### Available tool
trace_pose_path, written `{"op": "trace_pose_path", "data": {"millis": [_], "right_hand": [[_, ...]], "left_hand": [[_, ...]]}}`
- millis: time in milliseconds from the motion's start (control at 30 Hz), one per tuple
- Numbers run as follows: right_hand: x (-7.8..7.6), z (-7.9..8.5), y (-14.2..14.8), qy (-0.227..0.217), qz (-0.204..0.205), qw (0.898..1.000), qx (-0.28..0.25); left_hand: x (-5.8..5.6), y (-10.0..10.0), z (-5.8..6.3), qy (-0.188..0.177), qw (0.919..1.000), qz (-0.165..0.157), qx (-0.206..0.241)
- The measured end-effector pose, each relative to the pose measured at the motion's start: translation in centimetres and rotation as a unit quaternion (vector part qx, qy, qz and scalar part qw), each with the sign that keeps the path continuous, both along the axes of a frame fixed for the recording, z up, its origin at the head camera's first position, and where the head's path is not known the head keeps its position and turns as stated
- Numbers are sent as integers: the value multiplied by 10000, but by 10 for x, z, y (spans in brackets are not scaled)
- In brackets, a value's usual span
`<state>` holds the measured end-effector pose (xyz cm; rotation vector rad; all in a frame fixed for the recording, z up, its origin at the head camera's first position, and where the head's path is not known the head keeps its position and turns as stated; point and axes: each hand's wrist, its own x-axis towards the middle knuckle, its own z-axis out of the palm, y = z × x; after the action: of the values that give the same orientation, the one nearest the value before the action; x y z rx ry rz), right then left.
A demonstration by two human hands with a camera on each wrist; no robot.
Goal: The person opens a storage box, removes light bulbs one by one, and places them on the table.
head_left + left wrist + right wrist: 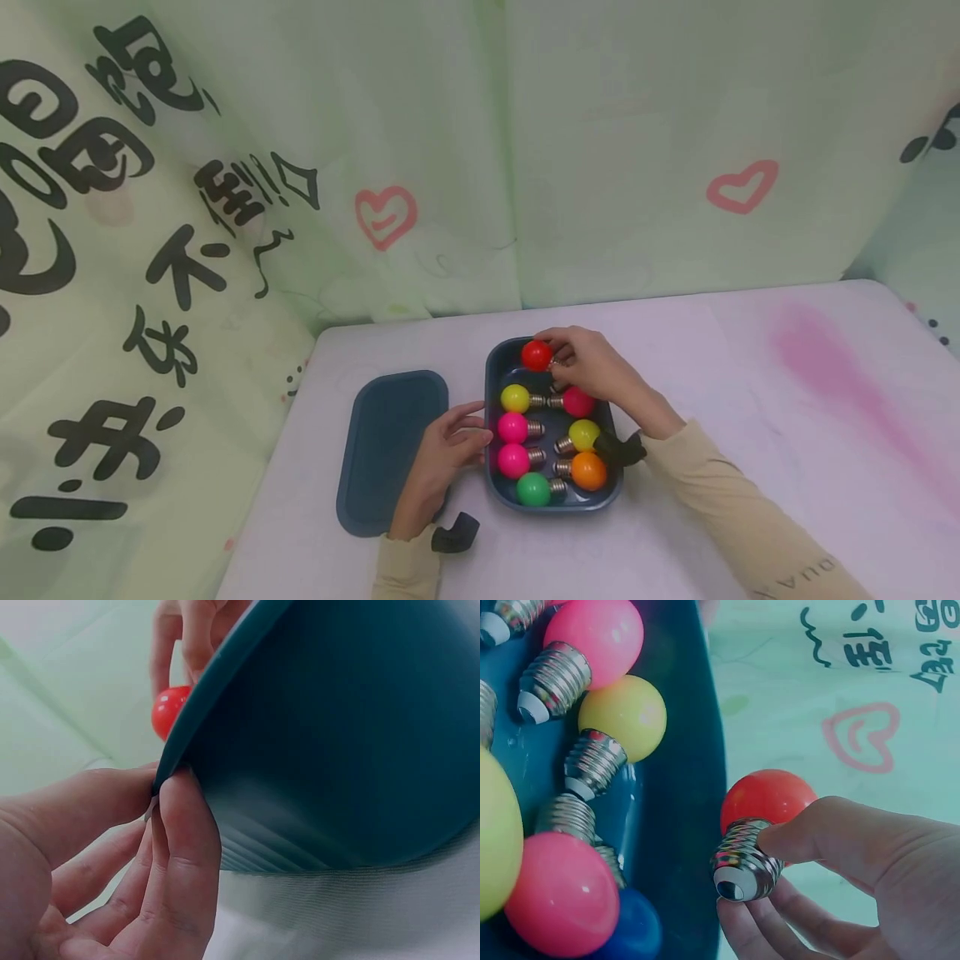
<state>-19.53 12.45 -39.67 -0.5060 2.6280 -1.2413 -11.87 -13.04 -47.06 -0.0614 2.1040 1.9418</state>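
My right hand (588, 364) pinches a red light bulb (537, 356) by its metal screw base, over the far end of a dark blue tray (507, 370). In the right wrist view, thumb and fingertips hold that base, with the red globe pointing away. My left hand (446, 450) grips the tray's left rim between thumb and index finger, as the left wrist view shows. Inside the tray lie two rows of bulbs: on the left a yellow bulb (515, 398), pink ones and a green bulb (533, 489); on the right a deep pink bulb (578, 402), a yellow one and an orange bulb (589, 472).
A flat dark blue lid (386, 454) lies left of the tray, partly behind my left forearm. A blue bulb (636, 928) shows low in the tray in the right wrist view. The white table (720, 400) meets a pale green curtain (600, 167) at the back.
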Motion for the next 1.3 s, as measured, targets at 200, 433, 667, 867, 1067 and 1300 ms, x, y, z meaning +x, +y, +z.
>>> {"op": "trace_pose_path", "data": {"millis": [200, 433, 667, 867, 1067, 1300], "right_hand": [[5, 8, 10, 331, 20, 9994, 88], [10, 9, 29, 559, -226, 9981, 146], [13, 12, 45, 693, -287, 9970, 207], [13, 12, 58, 796, -277, 9960, 306], [14, 9, 71, 807, -378, 9952, 396], [11, 2, 82, 734, -439, 9950, 509]], "left_hand": [[0, -1, 0, 20, 10000, -13, -18], [0, 0, 0, 18, 10000, -27, -46], [-2, 0, -2, 32, 10000, -25, -81], [-2, -1, -4, 39, 10000, 4, -11], [-1, -1, -3, 35, 10000, 12, -30], [-1, -1, -4, -16, 10000, 27, -18]]}}
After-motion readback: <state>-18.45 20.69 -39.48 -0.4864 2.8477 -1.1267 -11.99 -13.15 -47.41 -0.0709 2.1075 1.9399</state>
